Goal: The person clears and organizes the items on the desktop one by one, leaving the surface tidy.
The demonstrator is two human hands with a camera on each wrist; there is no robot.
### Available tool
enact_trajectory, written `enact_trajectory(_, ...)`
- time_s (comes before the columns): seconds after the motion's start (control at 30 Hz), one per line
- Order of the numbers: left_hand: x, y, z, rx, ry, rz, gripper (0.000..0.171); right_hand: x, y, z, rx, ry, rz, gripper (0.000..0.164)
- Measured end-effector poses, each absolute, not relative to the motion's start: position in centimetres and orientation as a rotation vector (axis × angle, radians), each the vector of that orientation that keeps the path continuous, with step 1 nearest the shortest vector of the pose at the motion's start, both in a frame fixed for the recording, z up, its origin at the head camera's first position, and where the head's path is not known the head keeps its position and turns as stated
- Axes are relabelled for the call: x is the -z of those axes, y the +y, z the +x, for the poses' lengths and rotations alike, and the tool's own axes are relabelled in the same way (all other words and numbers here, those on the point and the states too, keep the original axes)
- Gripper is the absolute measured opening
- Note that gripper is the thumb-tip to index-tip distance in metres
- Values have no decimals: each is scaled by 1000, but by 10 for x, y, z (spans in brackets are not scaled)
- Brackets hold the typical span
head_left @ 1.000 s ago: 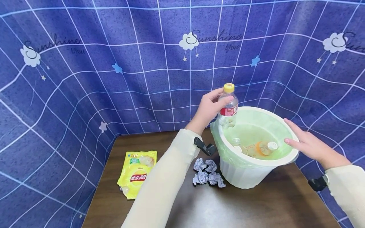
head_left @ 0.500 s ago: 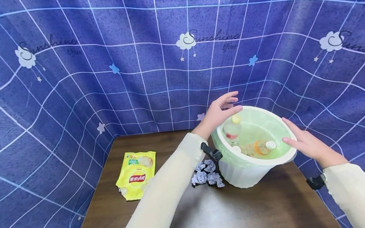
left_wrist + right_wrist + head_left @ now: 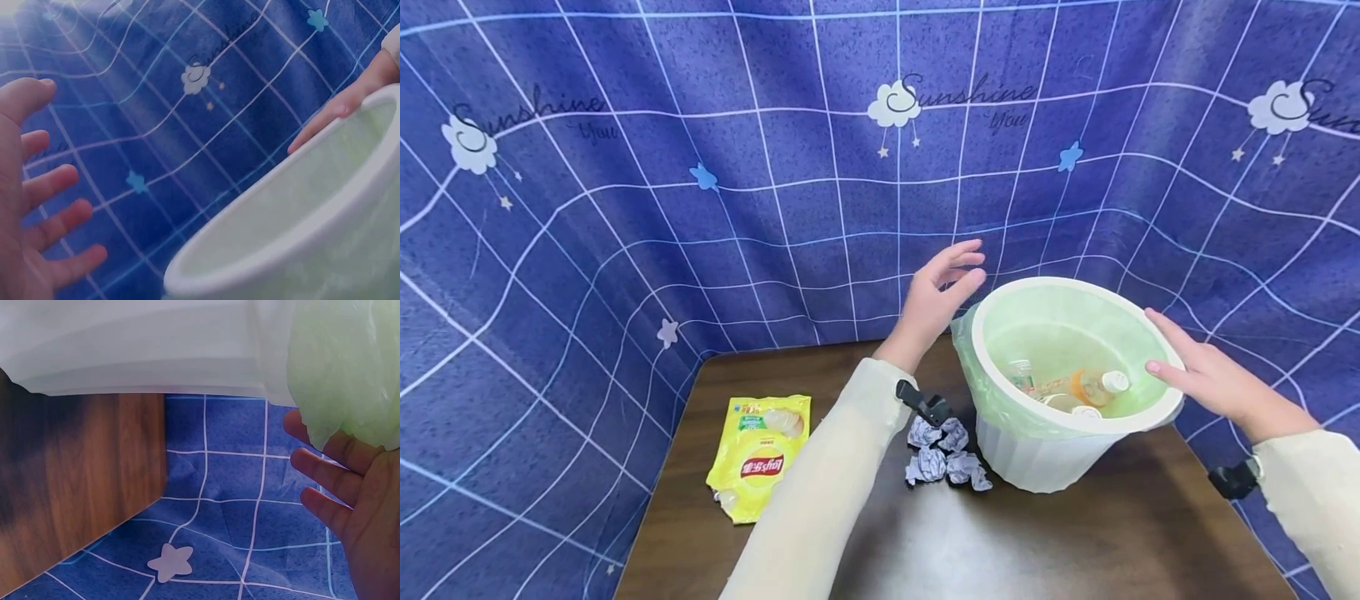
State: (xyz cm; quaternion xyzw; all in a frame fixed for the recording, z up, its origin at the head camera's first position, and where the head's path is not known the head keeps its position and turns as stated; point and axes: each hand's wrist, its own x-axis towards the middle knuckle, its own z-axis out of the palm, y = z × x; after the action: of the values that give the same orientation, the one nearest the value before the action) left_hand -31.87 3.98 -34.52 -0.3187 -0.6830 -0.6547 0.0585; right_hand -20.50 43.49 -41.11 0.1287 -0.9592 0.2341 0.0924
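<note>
The left hand (image 3: 928, 300) is in the air just left of the white bin (image 3: 1030, 462), its fingers spread and slightly bent with the thumb apart, holding nothing. The right hand (image 3: 1206, 379) rests at the bin's right side, loosely opened, thumb on the rim and fingers outside, against the pale green liner (image 3: 966, 358). The bin stands on the brown table (image 3: 677, 550), and plastic bottles lie inside it: one, orange-banded (image 3: 1088, 387), has a white cap; another white cap (image 3: 1086, 412) shows near the front wall. Print on the bottles is too small to read. Left of the bin, close to it, is a cluster of crumpled paper (image 3: 928, 465). Farther left lies a flat yellow packet (image 3: 760, 458), its red logo reading "Lay's 乐事" upside down to the head camera; its smaller lettering is illegible. Behind, a blue gridded cloth (image 3: 820, 167) repeats "Sunshine You" in dark script beside white clouds, the rightmost cut off at the edge.
</note>
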Motion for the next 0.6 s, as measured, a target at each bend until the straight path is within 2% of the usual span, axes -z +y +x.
enact_trajectory(0.3, 392, 3, -329, 2024, -1933, -857, 39, 411, 435, -204, -690, -2851, 370, 80)
enact_trajectory(0.6, 435, -28, -314, 2049, -1940, -810, 35, 410, 431, -205, -692, -2852, 378, 79)
